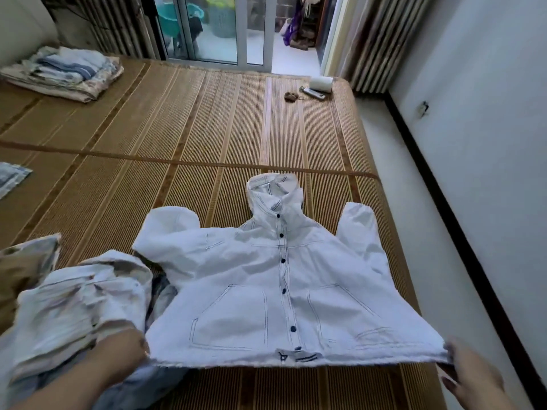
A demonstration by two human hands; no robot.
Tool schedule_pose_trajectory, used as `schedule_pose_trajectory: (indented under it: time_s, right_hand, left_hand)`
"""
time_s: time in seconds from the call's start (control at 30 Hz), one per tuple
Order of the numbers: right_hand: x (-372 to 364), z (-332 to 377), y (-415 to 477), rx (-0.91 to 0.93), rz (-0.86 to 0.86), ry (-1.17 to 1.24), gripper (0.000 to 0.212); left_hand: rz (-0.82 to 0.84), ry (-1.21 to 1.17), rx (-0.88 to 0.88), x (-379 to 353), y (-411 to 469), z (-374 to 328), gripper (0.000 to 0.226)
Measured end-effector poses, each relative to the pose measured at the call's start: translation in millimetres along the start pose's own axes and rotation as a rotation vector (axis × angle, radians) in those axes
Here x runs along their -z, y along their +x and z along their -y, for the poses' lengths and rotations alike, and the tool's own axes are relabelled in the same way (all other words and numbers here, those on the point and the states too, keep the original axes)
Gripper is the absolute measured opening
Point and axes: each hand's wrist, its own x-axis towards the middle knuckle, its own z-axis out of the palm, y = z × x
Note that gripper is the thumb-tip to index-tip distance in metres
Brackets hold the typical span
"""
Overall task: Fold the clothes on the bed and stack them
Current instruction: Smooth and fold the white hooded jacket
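Left hand (124, 347) pinches hem's left corner, right hand (470, 377) its right corner | white hooded jacket (266, 285) flat on bamboo mat (207, 128), buttons up, hood pointing away, hem nearest | grey basket (223, 20) far back, contents unclear

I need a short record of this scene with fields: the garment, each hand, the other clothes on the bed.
garment: white hooded jacket, spread flat, front up, buttoned
surface: bamboo mat
left hand: grips the jacket's left hem corner
right hand: grips the right hem corner
unfolded pile: beside the jacket, on its left
folded stack: far left of the bed
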Motion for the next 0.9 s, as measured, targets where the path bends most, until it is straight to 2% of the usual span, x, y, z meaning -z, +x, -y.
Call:
schedule_pose_trajectory:
  time_s: [0.13,0.23,0.3,0.4,0.5,0.63,0.73,0.8,0.83,0.9]
  right_hand:
    - [-10,-51,25,-0.137,-0.006,-0.230,0.030]
    - [-22,-85,41,-0.117,-0.029,-0.335,0.036]
    - [-30,-115,56,-0.128,-0.029,-0.342,0.040]
    - [-38,-155,81,-0.127,-0.056,-0.388,0.045]
    - [-43,-185,100,-0.127,-0.080,-0.434,0.047]
    - [-52,-204,111,-0.074,-0.073,-0.488,0.045]
    - [-70,-201,103,-0.065,-0.102,-0.529,0.037]
    - [-85,-196,87,0.090,-0.169,-0.650,0.033]
    - [-94,-196,79,0.265,-0.154,-0.699,0.032]
    - [-116,-198,60,0.696,0.065,-0.831,0.035]
  left_hand:
    - [0.166,0.016,-0.030,-42,5,-6,0.011]
    - [0.207,0.055,-0.088,-84,21,-5,0.005]
    - [0.169,0.066,-0.110,-113,29,-6,0.004]
    - [0.115,0.111,-0.097,-147,39,-11,0.017]
    - [0.099,0.174,-0.098,-170,50,-17,0.015]
    - [0.143,0.288,-0.121,-186,68,-26,0.016]
    - [0.197,0.431,-0.097,-184,79,-47,0.033]
    - [0.172,0.527,-0.110,-183,85,-72,0.036]
    - [0.128,0.539,-0.140,-183,85,-87,0.036]
    - [0.021,0.486,-0.245,-186,83,-117,0.037]
